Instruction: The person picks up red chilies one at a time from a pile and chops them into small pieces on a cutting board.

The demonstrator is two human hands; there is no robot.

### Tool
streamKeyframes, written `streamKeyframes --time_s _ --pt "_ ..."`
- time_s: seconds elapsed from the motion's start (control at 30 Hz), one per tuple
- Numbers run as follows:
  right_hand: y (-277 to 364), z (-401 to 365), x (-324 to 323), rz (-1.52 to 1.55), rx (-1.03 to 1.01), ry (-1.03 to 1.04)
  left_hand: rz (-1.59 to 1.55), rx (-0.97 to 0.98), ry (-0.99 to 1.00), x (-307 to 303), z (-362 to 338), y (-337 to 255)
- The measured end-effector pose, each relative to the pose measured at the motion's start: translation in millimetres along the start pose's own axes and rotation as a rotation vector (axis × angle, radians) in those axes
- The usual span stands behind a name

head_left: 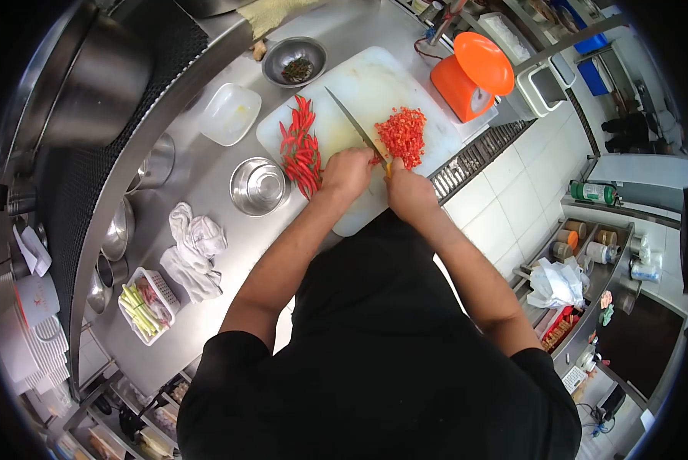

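On a white cutting board [371,69] lie whole red chilies [301,149] at the left and a heap of chopped chili [402,136] at the right. My right hand [411,192] is closed round the yellow handle of a kitchen knife [353,121], whose long blade points away from me and to the left, between the two heaps. Close to the blade's left side, my left hand [348,173] has its fingers closed on a small bit of red chili [375,160]. Most of what those fingers hold is hidden.
A steel bowl [258,186] and a white plastic container [231,114] stand left of the board. Beyond it sits a bowl [294,61] with dark contents. An orange scale [474,75] stands at the right. A crumpled cloth [194,251] and a white basket [149,305] lie further left.
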State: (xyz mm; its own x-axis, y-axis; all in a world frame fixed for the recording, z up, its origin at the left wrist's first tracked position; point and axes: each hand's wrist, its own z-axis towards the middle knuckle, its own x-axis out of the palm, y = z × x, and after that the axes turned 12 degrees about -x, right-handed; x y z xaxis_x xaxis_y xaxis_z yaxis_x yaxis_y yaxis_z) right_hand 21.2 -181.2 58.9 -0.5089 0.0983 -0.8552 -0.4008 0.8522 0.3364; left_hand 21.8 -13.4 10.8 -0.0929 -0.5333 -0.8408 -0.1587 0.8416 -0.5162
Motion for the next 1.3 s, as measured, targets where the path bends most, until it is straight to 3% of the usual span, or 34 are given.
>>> streamKeyframes --time_s 0.17,0.37,0.57,0.77,0.9,1.07,1.3 --pt "9.0 -12.0 -24.9 -0.053 -0.036 0.043 0.001 -0.036 0.027 1.1 -0.8 -0.9" --pt "2.3 6.7 4.9 -0.039 -0.009 -0.006 -0.067 -0.047 0.086 -5.6 6.3 -1.0" --pt "12.0 -10.0 -31.5 -0.013 -0.018 0.073 -0.072 -0.082 0.084 -4.8 -1.1 -1.4" --pt "-3.3 7.4 15.7 -0.027 -0.007 -0.017 -0.114 -0.045 -0.007 5.1 2.5 5.2" --pt "-1.1 7.6 -0.5 -0.007 -0.027 0.007 -0.131 -0.114 0.067 2.2 -1.0 1.5" --pt "6.9 -6.8 -17.2 -0.025 -0.041 0.027 -0.037 -0.059 0.033 0.2 -6.8 -1.3" --pt "-0.7 8.6 13.1 0.021 -0.027 -0.027 -0.047 -0.056 0.019 3.8 -2.1 -2.3"
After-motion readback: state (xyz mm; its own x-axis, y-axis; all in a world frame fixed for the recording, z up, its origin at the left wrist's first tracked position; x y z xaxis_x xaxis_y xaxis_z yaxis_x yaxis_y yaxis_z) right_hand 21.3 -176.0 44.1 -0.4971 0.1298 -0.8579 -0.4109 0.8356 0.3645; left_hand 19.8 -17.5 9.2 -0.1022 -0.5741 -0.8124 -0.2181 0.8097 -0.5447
